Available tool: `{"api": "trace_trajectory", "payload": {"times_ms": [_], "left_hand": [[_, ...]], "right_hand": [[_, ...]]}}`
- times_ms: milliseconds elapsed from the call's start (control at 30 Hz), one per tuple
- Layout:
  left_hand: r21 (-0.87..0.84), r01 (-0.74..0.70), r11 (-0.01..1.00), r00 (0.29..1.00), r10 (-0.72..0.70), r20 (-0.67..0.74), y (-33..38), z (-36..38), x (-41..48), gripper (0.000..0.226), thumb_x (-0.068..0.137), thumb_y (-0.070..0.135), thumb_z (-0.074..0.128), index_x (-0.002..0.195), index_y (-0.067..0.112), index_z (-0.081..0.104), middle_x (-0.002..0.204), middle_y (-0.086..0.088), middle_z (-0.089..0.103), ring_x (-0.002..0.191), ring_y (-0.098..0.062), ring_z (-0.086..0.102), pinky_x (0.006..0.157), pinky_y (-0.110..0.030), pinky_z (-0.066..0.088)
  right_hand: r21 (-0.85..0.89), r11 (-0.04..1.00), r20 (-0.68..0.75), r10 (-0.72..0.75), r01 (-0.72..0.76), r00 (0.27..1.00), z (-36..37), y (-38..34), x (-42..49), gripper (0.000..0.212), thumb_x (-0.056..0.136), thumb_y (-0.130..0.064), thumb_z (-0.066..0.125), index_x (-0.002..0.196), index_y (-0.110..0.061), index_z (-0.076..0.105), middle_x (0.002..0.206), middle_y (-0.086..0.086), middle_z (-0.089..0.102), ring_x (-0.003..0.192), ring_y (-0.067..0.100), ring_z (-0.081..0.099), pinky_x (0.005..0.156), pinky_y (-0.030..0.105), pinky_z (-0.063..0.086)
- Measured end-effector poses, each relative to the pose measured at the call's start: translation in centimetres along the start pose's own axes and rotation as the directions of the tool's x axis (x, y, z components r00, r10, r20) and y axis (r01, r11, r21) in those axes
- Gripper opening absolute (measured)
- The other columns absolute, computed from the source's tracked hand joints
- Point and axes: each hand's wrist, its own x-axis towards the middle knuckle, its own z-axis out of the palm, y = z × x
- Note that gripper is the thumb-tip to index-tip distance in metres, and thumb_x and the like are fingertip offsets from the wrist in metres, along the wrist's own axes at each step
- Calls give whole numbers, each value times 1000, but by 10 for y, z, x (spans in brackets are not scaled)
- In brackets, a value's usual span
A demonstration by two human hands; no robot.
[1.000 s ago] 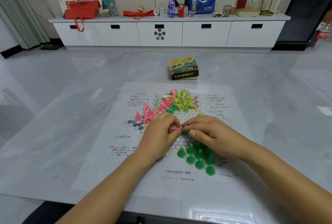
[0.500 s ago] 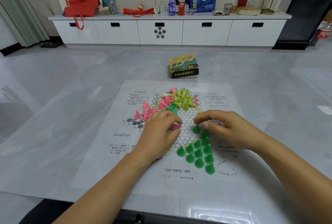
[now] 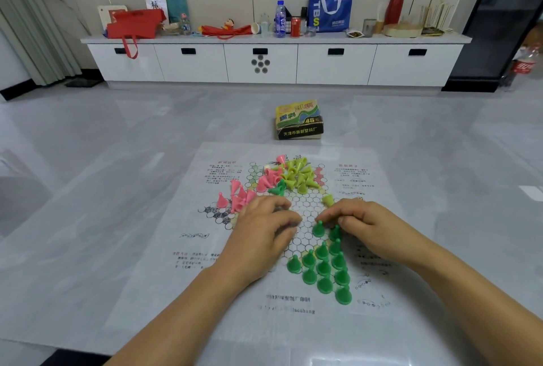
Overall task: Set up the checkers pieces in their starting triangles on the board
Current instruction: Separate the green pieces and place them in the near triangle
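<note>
The checkers board (image 3: pixel 305 210) is a printed star of circles on a white plastic sheet. Several dark green pieces (image 3: pixel 323 267) stand in the near triangle. My right hand (image 3: pixel 364 224) pinches the tip of one green piece (image 3: pixel 318 230) standing at that triangle's far point. My left hand (image 3: pixel 264 227) hovers over the board's left middle with its fingers curled and blurred; the pink piece inside them is hidden. Pink pieces (image 3: pixel 238 198) stand at the left. A mixed pile of pink and yellow-green pieces (image 3: pixel 296 174) lies at the far side. One yellow-green piece (image 3: pixel 328 199) stands alone.
The game's cardboard box (image 3: pixel 298 120) sits on the grey table beyond the sheet. The sheet's printed margins (image 3: pixel 205 260) spread around the star. A white cabinet (image 3: pixel 264 63) with bags and bottles lines the far wall.
My hands have drawn apart: the right one carried a green piece to the triangle's far point, and the left one's pink piece has gone out of sight under its fingers.
</note>
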Motion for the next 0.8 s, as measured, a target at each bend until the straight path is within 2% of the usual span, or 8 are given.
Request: {"api": "trace_trajectory", "payload": {"times_ms": [167, 333, 467, 533, 633, 800], "left_hand": [[3, 3, 1000, 1000, -3, -4, 1, 0, -1, 22, 87, 27, 56, 107, 25, 65, 122, 5, 53, 118, -12, 39, 102, -29, 24], [6, 3, 1000, 1000, -3, 2, 1, 0, -1, 22, 88, 28, 55, 107, 24, 64, 123, 6, 52, 118, -12, 38, 101, -27, 23], [19, 26, 999, 1000, -26, -10, 2, -1, 0, 24, 89, 26, 54, 110, 22, 63, 124, 5, 51, 119, -13, 38, 98, -23, 22], [26, 56, 998, 998, -55, -37, 1, -1, 0, 23, 88, 24, 54, 109, 21, 63, 124, 5, 52, 119, -13, 38, 98, -23, 21], [44, 88, 995, 995, -85, -60, 0, -2, 1, 21, 87, 23, 55, 107, 20, 63, 122, 6, 52, 119, -13, 39, 96, -21, 18], [58, 91, 994, 994, -87, -58, 1, -3, 1, 22, 88, 24, 55, 108, 20, 62, 121, 7, 51, 118, -12, 39, 94, -19, 17]], "right_hand": [[12, 1000, 12, -21, 21, 1000, -1, -2, -1, 45, 85, 6, 41, 82, -31, 66, 95, -6, 65, 89, 3, 57, 84, 15, 44], [18, 1000, 16, -15, 15, 1000, 0, -2, -1, 41, 85, 3, 43, 81, -31, 66, 97, -4, 65, 92, 9, 58, 86, 19, 45], [38, 999, 20, -13, 12, 1000, 1, -4, -2, 33, 80, -12, 41, 78, -34, 65, 97, -7, 65, 90, 2, 57, 84, 13, 44], [35, 999, 20, -13, 12, 1000, 0, -4, -3, 35, 83, -7, 41, 78, -33, 65, 98, -6, 65, 90, 1, 57, 83, 10, 43], [44, 999, 20, 7, -8, 1000, -1, -5, -3, 42, 86, 3, 41, 78, -31, 66, 100, -5, 66, 92, 4, 57, 85, 15, 44], [72, 997, 27, 33, -35, 999, -2, -4, -4, 40, 87, 1, 44, 81, -32, 67, 98, -9, 67, 93, 2, 59, 86, 14, 45]]}}
